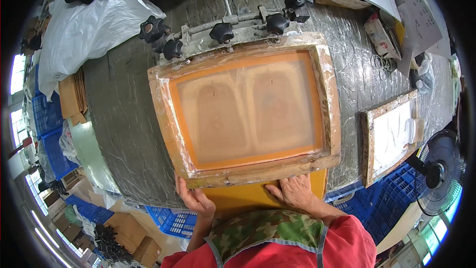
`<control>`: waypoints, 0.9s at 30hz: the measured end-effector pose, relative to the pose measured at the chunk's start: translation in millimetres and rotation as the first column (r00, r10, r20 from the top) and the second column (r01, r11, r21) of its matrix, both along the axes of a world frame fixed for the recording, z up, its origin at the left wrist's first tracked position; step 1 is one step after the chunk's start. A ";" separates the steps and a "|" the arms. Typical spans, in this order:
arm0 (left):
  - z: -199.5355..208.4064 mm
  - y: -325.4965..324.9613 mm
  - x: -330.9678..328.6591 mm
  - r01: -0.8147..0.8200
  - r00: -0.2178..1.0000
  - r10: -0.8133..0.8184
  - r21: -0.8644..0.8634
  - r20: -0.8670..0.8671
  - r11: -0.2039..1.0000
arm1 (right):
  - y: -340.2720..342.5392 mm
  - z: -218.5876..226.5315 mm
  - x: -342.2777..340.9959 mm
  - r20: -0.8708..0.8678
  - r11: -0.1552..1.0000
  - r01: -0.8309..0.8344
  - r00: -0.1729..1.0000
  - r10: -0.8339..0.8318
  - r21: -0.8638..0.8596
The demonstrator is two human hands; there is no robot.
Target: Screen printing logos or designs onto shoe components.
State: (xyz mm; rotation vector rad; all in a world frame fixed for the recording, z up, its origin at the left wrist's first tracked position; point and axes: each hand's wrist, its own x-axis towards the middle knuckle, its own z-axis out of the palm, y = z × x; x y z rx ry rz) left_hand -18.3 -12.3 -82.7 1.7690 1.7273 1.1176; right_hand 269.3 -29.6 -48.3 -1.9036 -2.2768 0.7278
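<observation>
A wooden-framed printing screen (218, 177) lies in front of me, its mesh bordered in orange and showing two pale rounded shapes. Beneath its near edge, a yellow board (243, 199) sticks out toward my body. My left hand (196, 200) is at the screen's near left corner, palm partly turned up and fingers apart, with some fingertips against or just under the wood. On the board's right part rests my right hand (297, 192), laid flat with the thumb stretched leftward. The frame's near rail hides its fingertips.
A metal clamp bar with black star knobs (221, 32) runs along the screen's far edge. A smaller framed screen (368, 144) lies at right beside a black fan (436, 174). White plastic sheeting (94, 30) covers the far left. Blue crates (171, 221) stand below the table edge.
</observation>
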 end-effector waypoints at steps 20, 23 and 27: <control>12.0 9.0 8.9 -0.063 0.988 0.049 -0.092 -0.144 0.994 | -29.5 -0.6 12.4 -0.268 0.983 0.113 0.961 -0.071 0.146; 13.4 7.7 8.1 -0.065 0.988 0.049 -0.104 -0.145 0.992 | -27.1 3.0 11.2 -0.258 0.984 0.113 0.963 -0.076 0.134; 16.6 12.0 14.1 -0.082 0.986 0.070 -0.072 -0.154 0.994 | -28.0 1.8 10.6 -0.256 0.983 0.123 0.963 -0.085 0.136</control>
